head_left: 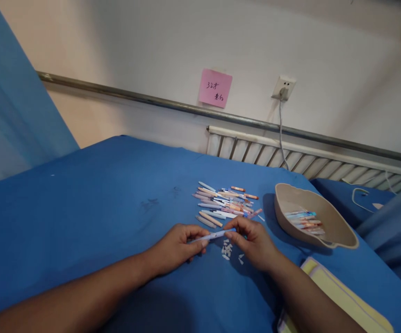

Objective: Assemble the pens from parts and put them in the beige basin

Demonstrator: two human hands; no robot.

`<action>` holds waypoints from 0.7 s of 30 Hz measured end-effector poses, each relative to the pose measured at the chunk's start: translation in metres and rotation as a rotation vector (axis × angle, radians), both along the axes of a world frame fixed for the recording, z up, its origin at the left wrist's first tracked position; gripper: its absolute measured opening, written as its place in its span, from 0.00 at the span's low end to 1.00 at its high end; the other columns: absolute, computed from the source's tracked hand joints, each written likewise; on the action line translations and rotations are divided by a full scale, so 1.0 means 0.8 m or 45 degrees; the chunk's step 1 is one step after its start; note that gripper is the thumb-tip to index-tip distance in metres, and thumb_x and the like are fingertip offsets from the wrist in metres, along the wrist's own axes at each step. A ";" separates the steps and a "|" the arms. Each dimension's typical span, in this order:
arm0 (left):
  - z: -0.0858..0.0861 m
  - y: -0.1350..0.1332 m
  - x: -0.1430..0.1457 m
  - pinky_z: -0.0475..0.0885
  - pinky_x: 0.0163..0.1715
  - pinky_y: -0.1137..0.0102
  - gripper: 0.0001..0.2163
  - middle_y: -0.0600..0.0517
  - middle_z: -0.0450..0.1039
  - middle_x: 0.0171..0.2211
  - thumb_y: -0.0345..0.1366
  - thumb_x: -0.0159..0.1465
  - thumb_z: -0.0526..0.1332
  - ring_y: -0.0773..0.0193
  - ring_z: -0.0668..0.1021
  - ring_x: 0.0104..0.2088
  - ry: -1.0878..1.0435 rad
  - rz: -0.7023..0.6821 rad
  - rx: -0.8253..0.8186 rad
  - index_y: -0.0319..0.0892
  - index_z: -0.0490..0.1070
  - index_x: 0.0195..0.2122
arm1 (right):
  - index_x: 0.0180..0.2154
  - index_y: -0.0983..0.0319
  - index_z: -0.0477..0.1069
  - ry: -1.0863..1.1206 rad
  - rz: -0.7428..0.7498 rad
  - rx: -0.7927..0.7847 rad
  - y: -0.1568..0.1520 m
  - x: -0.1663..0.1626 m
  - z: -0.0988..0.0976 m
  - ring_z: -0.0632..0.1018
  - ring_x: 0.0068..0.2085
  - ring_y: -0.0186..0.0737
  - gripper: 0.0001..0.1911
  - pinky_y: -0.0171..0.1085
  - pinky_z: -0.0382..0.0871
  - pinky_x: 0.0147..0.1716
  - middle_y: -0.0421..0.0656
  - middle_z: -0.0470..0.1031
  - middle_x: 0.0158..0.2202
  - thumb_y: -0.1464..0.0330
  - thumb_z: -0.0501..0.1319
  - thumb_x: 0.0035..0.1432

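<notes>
A slim pale pen (pixel 216 235) with a blue end spans the gap between my two hands, tilted slightly up to the right. My left hand (pixel 181 245) pinches its left end, and my right hand (pixel 251 240) grips the blue end between thumb and fingers. Just beyond them lies a loose pile of pens and pen parts (pixel 221 201) in white, peach, pale blue and orange. Several small white pieces (pixel 226 249) rest on the blue cloth below the pen, near my right hand.
A beige basin (pixel 339 222) holding several pens stands on the right. Nearer to me lies a folded yellow cloth (pixel 346 291). The blue-covered table (pixel 99 208) meets a wall with a radiator (pixel 249 148), a metal rail (pixel 159 102) and a plugged-in socket (pixel 284 88). Blue curtains (pixel 16 92) hang at the sides.
</notes>
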State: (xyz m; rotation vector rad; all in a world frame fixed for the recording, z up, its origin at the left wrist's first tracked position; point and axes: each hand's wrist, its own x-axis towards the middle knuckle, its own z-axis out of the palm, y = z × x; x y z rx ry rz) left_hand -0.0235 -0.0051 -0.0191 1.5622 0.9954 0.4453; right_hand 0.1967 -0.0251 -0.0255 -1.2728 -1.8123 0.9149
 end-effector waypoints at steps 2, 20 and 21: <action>0.000 -0.001 -0.001 0.62 0.20 0.78 0.14 0.55 0.71 0.24 0.41 0.58 0.60 0.70 0.68 0.21 0.001 -0.021 0.021 0.41 0.75 0.42 | 0.32 0.61 0.72 -0.107 0.004 0.082 -0.004 -0.001 0.004 0.66 0.24 0.32 0.09 0.31 0.58 0.25 0.36 0.65 0.21 0.62 0.58 0.57; 0.006 -0.011 -0.001 0.64 0.25 0.76 0.10 0.55 0.71 0.27 0.37 0.60 0.58 0.68 0.70 0.25 -0.052 -0.117 0.178 0.42 0.70 0.42 | 0.32 0.59 0.69 -0.473 0.145 0.144 -0.021 -0.016 0.010 0.72 0.30 0.36 0.10 0.32 0.59 0.30 0.40 0.73 0.29 0.63 0.54 0.61; 0.006 -0.011 -0.002 0.64 0.26 0.76 0.09 0.56 0.70 0.27 0.37 0.59 0.59 0.68 0.70 0.25 -0.046 -0.102 0.210 0.42 0.69 0.41 | 0.29 0.59 0.69 -0.480 0.146 0.111 -0.020 -0.016 0.010 0.72 0.28 0.36 0.13 0.32 0.58 0.29 0.40 0.72 0.26 0.61 0.52 0.62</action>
